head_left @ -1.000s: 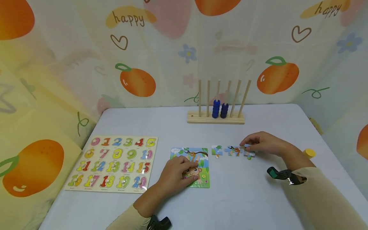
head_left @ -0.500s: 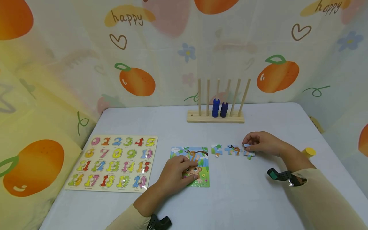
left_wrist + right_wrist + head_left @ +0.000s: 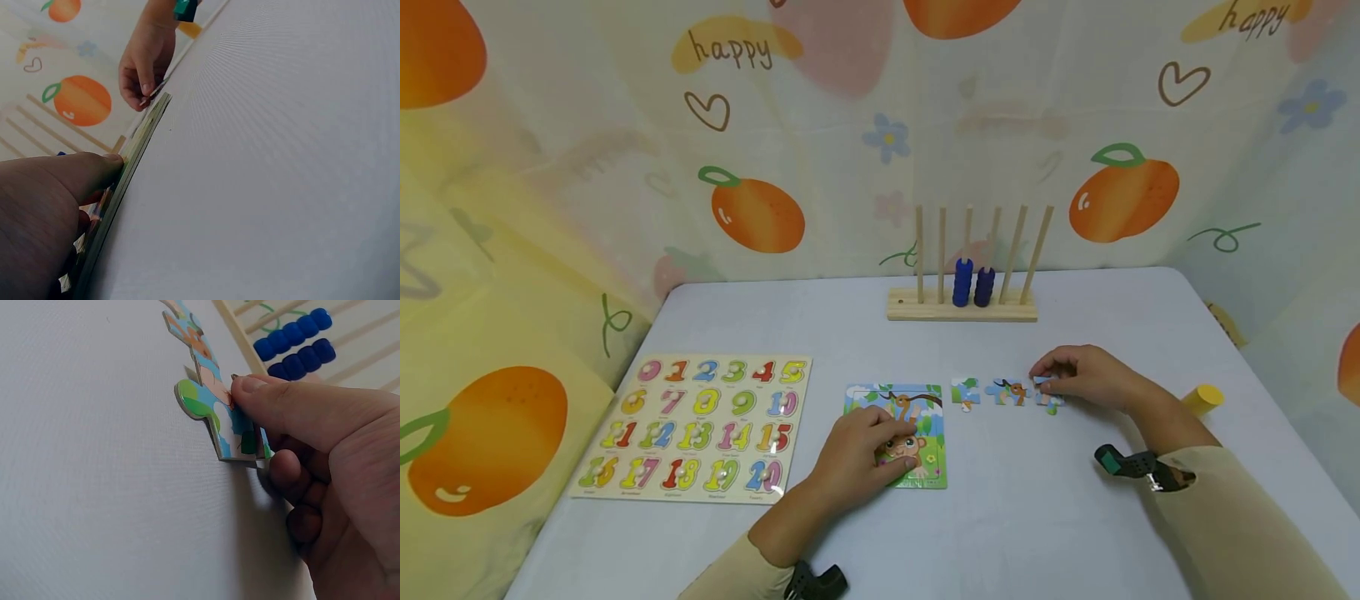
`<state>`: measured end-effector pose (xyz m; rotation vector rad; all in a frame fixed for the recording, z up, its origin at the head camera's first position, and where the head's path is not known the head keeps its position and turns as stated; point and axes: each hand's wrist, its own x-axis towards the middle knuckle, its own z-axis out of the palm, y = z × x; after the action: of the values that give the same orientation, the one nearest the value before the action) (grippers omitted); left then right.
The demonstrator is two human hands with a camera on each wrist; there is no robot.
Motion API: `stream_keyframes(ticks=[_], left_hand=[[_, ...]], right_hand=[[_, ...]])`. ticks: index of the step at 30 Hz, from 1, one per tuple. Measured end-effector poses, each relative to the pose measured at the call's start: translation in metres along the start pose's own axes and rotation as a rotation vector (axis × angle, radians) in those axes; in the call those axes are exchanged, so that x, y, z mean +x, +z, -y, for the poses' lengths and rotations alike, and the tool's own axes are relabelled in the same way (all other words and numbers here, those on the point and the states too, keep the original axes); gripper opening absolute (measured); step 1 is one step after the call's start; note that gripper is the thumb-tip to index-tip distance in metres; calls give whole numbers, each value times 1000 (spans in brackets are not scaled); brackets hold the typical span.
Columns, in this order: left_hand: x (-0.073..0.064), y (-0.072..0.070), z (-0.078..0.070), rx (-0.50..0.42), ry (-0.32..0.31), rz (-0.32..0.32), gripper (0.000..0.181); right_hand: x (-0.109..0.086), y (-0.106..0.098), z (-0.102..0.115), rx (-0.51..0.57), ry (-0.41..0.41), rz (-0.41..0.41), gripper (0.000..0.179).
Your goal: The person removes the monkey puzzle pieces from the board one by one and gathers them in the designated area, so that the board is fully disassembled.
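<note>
My right hand pinches a jigsaw piece between thumb and fingers, its blue and green print facing up. In the right wrist view a shadow falls under the near edge of that piece. To its left lie two more pieces, one with a brown animal on it and one mostly green and blue. My left hand rests on a monkey picture puzzle board, covering its left part. In the left wrist view the thumb lies along the board's edge.
Left of the puzzle lies a number peg board. A wooden bead rack with two stacks of blue beads stands at the table's back. A yellow cylinder is beside the right forearm. A printed curtain hangs behind the table.
My right hand shifts very slightly, first right and then back left, with the jigsaw piece at its fingers. The left hand stays on the puzzle board.
</note>
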<state>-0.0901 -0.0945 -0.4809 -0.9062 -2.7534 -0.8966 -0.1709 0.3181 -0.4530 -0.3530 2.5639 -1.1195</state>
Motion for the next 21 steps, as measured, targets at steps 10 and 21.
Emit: stream_keyframes(ticks=[10, 21], left_hand=[[0, 1, 0, 10, 16, -15, 43], [-5, -2, -5, 91, 29, 25, 44]], right_hand=[[-2, 4, -3, -60, -52, -70, 21], [-5, 5, -7, -65, -50, -84, 21]])
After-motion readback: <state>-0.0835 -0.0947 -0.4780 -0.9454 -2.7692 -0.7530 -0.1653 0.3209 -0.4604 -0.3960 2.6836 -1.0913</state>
